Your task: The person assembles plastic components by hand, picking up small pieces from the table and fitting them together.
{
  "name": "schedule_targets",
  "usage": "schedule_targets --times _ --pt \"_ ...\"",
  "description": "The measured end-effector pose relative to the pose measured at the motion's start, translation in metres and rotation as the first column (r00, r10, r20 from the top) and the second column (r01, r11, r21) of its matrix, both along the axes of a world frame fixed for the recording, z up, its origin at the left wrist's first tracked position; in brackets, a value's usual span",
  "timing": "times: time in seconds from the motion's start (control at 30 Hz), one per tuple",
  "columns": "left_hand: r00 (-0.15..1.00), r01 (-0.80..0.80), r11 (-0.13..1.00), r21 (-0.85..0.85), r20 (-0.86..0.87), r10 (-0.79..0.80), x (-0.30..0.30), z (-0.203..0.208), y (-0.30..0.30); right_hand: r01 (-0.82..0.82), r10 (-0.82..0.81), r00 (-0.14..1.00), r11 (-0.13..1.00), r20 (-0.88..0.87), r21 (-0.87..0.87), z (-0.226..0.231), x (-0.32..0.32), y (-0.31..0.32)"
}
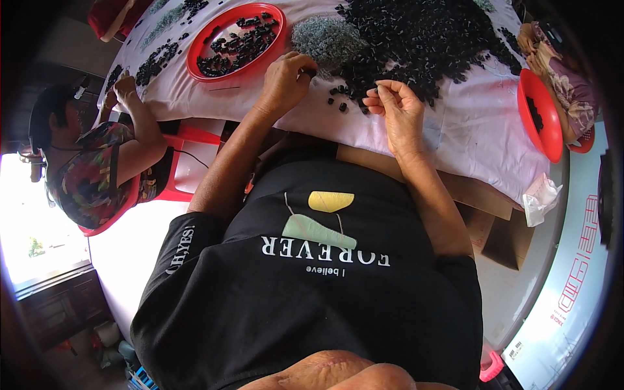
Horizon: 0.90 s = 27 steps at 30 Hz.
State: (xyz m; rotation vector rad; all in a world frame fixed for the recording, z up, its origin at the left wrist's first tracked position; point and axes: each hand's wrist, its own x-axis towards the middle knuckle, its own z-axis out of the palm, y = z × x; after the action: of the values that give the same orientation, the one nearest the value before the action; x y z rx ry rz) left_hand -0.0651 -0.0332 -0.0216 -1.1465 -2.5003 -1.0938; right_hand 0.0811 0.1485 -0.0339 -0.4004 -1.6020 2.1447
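Note:
My left hand (286, 84) is closed in a pinch over the table, with a small black piece (308, 72) showing at its fingertips. Thumb and forefinger of my right hand (403, 116) are pressed together; whatever sits between them is too small to name. Beyond my left hand lies a mound of small grey, metallic-looking parts (328, 40). A wide heap of small black pieces (416, 39) spreads beside it, and a few loose ones lie between my hands. Left of my left hand, a round red tray (190, 62) holds more black pieces.
Pale pink cloth (481, 123) covers the table. At the left a person (97, 143) sits working with both hands near more black pieces. Another person's arm (552, 97) is at the right, by a red basin (551, 140). A white plastic bag (541, 198) hangs at the table's edge.

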Motion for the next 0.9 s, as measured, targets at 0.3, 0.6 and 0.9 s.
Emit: schedule_targets --times 0.3,0.6,0.9 --pt "0.998 0.064 0.991 -0.117 -0.003 -0.064 0.004 0.002 -0.006 -0.025 0.025 1.000 0.998 -0.003 0.052 0.000 0.001 -0.002" --pt "0.997 0.081 0.985 -0.153 0.015 -0.080 0.006 0.003 -0.006 -0.039 0.039 0.999 0.997 0.006 0.060 -0.001 0.001 -0.001" --pt "0.976 0.133 0.990 0.042 0.169 -0.138 0.013 0.001 0.003 -0.048 0.048 0.999 0.997 0.005 0.067 -0.002 0.000 0.000"
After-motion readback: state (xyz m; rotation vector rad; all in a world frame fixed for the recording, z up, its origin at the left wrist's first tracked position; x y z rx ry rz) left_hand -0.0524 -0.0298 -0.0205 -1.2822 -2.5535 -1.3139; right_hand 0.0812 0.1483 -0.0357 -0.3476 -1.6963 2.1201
